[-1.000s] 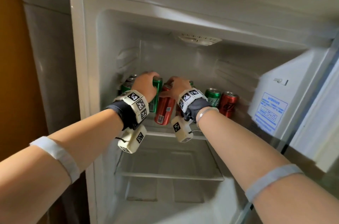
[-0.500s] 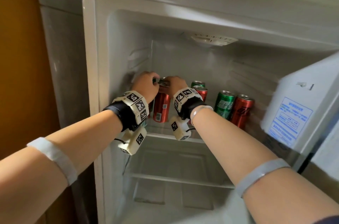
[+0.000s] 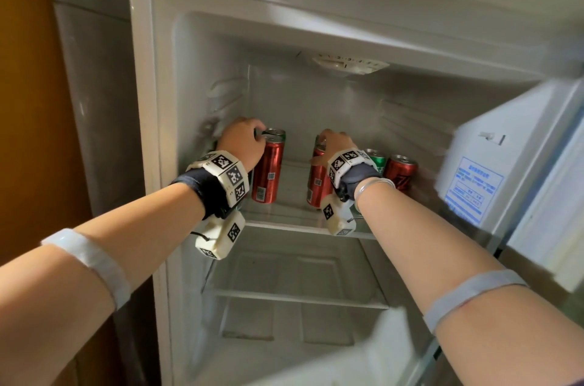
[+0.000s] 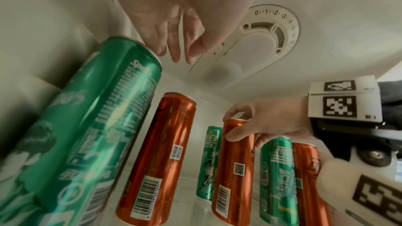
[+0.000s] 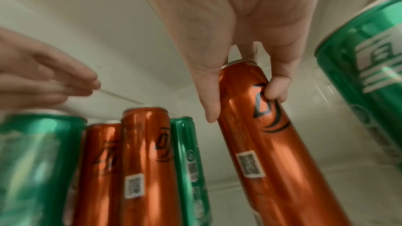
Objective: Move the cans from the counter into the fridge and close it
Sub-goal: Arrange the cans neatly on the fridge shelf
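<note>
Placement step in hand: both your hands are inside the open fridge [image 3: 142, 101], over its top shelf [image 3: 294, 196].

Your right hand [image 3: 335, 145] grips a red can [image 5: 261, 126] near its top, thumb on one side and fingers curled round the other. Whether the can's base is on the shelf yet, the views do not settle.

Your left hand [image 3: 243, 145] holds nothing; its fingers [image 4: 174, 47] hang straight and close together just above a green can [image 4: 97, 118] at the left of the shelf. A second red can [image 3: 268, 174] stands just beside that hand, and further cans stand behind and to the right of the gripped one.

Judgement: next, seat the gripped can upright on the shelf, release it, and withdraw both hands without knocking the neighbours. The door [image 3: 493, 164] is open; closing it remains.
</note>
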The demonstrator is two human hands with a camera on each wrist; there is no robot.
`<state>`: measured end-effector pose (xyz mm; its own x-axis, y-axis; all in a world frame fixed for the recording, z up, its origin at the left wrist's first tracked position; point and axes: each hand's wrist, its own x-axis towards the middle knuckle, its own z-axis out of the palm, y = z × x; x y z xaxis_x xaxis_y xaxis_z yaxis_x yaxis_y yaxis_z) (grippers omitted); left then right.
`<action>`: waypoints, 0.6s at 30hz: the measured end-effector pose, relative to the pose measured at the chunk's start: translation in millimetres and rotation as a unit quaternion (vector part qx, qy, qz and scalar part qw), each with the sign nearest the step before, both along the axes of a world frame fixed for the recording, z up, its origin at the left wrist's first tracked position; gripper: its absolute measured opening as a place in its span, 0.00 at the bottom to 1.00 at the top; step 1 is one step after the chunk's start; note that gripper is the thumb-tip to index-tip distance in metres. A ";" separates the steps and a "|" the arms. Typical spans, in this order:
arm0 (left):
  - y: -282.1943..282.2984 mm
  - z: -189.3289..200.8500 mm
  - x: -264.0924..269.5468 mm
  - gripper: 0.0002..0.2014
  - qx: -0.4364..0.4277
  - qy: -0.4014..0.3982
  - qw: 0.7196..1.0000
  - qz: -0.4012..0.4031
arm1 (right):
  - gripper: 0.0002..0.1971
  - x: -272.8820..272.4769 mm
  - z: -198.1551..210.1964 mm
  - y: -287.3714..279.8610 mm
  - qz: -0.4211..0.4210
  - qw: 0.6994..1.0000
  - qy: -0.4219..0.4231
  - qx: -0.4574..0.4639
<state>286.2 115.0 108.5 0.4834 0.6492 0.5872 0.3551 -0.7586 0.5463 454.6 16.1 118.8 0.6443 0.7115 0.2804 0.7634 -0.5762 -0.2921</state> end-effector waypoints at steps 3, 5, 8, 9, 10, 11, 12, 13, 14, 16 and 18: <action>-3.3 -1.1 -3.0 0.14 -0.005 -0.001 1.000 -0.006 | 0.25 -8.5 3.0 -5.5 0.012 0.999 0.018 0.026; -5.5 -1.1 -5.1 0.14 -0.009 -0.001 1.000 -0.007 | 0.22 -21.8 3.6 -7.9 0.035 0.999 0.025 0.031; -8.2 -1.3 -8.9 0.15 -0.006 0.002 1.000 -0.002 | 0.21 -46.0 4.1 -5.4 0.085 0.995 0.032 0.034; -8.9 -1.1 -10.6 0.15 -0.008 0.005 1.000 -0.001 | 0.22 -53.0 4.3 -2.5 0.095 0.995 0.027 0.032; -9.4 -1.0 -12.1 0.16 -0.010 0.009 1.000 0.000 | 0.24 -59.1 3.8 1.5 0.102 0.994 0.018 0.029; -9.5 -1.2 -13.6 0.16 -0.013 0.013 1.000 0.001 | 0.25 -63.9 2.6 6.7 0.102 0.994 0.009 0.026; -8.7 -1.6 -15.0 0.17 -0.016 0.018 1.000 0.001 | 0.26 -68.9 1.0 11.4 0.103 0.994 0.003 0.025; -8.2 -2.5 -16.2 0.17 -0.018 0.022 1.000 0.001 | 0.26 -73.6 -0.8 16.3 0.103 0.994 0.002 0.025; -7.4 -3.6 -17.2 0.18 -0.020 0.025 0.999 0.001 | 0.26 -77.5 -3.0 20.8 0.105 0.994 0.003 0.030; -6.8 -6.2 -19.1 0.19 -0.025 0.027 0.999 -0.003 | 0.25 -82.8 -7.7 28.6 0.106 0.993 0.007 0.050; -5.7 -9.5 -21.0 0.20 -0.028 0.023 0.999 -0.002 | 0.23 -85.8 -13.1 35.2 0.102 0.992 0.022 0.076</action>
